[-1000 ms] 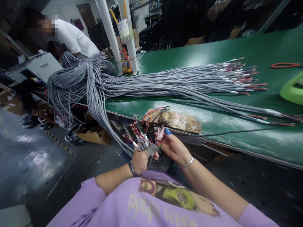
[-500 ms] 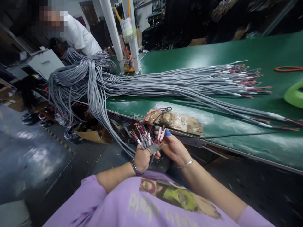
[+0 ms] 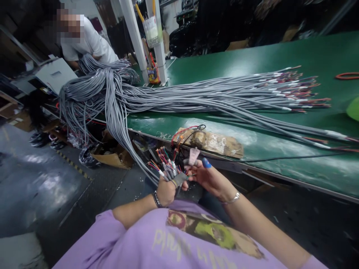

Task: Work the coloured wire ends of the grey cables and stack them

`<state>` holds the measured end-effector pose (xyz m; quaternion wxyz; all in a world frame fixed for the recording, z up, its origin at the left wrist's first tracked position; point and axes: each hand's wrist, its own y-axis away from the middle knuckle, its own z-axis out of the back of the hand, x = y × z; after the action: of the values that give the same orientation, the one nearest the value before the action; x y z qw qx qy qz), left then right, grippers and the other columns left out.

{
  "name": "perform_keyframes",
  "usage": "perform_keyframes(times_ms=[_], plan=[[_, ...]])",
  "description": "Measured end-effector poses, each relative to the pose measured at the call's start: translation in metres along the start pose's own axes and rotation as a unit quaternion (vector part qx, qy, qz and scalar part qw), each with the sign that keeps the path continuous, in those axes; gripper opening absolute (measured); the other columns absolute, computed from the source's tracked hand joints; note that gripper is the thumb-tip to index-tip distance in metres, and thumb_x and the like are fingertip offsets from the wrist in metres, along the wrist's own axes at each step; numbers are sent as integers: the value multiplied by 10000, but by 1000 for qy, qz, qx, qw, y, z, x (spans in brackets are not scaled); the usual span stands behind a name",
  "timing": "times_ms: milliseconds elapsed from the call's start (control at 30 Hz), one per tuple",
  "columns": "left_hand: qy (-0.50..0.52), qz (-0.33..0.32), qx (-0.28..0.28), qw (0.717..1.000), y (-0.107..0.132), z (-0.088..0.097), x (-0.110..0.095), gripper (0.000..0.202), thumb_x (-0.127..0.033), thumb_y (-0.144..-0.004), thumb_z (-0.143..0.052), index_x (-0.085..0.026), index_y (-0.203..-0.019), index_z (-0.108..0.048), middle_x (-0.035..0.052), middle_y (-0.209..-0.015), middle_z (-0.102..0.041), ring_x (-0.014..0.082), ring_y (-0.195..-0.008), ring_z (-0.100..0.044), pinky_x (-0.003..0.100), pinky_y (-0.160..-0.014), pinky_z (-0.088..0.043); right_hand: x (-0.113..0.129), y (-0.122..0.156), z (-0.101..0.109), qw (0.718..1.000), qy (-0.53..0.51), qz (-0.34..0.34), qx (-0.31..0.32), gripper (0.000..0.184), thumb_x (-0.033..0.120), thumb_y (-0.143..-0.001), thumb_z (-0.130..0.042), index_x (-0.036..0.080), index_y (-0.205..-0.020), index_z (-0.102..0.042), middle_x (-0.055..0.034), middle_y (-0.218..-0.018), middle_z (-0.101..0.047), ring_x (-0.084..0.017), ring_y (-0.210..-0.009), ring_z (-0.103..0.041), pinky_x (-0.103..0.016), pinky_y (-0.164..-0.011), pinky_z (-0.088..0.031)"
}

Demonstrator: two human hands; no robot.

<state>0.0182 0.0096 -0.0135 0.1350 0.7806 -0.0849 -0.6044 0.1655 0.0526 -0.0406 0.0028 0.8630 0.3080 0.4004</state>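
Observation:
My left hand [image 3: 166, 189] is a fist around the ends of several grey cables [image 3: 168, 172], whose coloured wire tips fan out above it. My right hand [image 3: 209, 176], with a blue cover on one fingertip, pinches a small pink clip [image 3: 193, 155] just right of those tips. Both hands hover in front of the green table's [image 3: 252, 59] near edge, over my lap. The held cables run down and left, then up into a big grey cable bundle [image 3: 196, 99] that lies across the table.
A brown taped pad [image 3: 215, 141] with red and black leads sits at the table edge. White posts [image 3: 134, 37] stand at the back. A person in a white shirt [image 3: 92, 45] bends over cables at the far left. A cardboard box [image 3: 109, 157] lies on the floor.
My right hand has shifted slightly right and lifted the pink clip a bit. The left hand keeps its hold on the cable ends. The view has drifted a little.

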Motion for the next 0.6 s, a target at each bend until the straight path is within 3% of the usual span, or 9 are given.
perform_keyframes(times_ms=[167, 300, 467, 600], plan=[[-38, 7, 22, 999, 2, 3, 0, 454, -561, -538, -801, -166, -527, -578, 12, -437, -591, 127, -401, -541, 266, -466, -476, 6, 15, -12, 989, 146, 9, 12, 460, 538, -607, -818, 183, -816, -615, -27, -680, -677, -163, -639, -610, -290, -612, -425], [-58, 3, 41, 997, 3, 6, 0, 443, -542, -545, -812, -173, -538, -568, 11, -443, -596, 142, -419, -565, 260, -458, -464, 11, 20, -23, 980, 196, 23, 5, 411, 515, -635, -799, 194, -762, -575, 0, -602, -668, -164, -592, -601, -306, -627, -426], [-57, -5, 67, 996, 1, 9, 1, 459, -579, -583, -776, -173, -521, -569, 15, -427, -575, 169, -461, -599, 276, -475, -483, 6, 19, -22, 976, 212, 32, -43, 370, 480, -614, -808, 183, -716, -612, 6, -624, -651, -146, -606, -562, -302, -644, -435], [-60, -5, 88, 994, 1, 12, 2, 460, -566, -616, -760, -169, -495, -563, 17, -425, -565, 147, -455, -574, 264, -481, -472, -3, 12, -12, 984, 114, 43, -130, 300, 393, -601, -819, 197, -699, -615, 31, -631, -608, -116, -585, -518, -261, -588, -426]])
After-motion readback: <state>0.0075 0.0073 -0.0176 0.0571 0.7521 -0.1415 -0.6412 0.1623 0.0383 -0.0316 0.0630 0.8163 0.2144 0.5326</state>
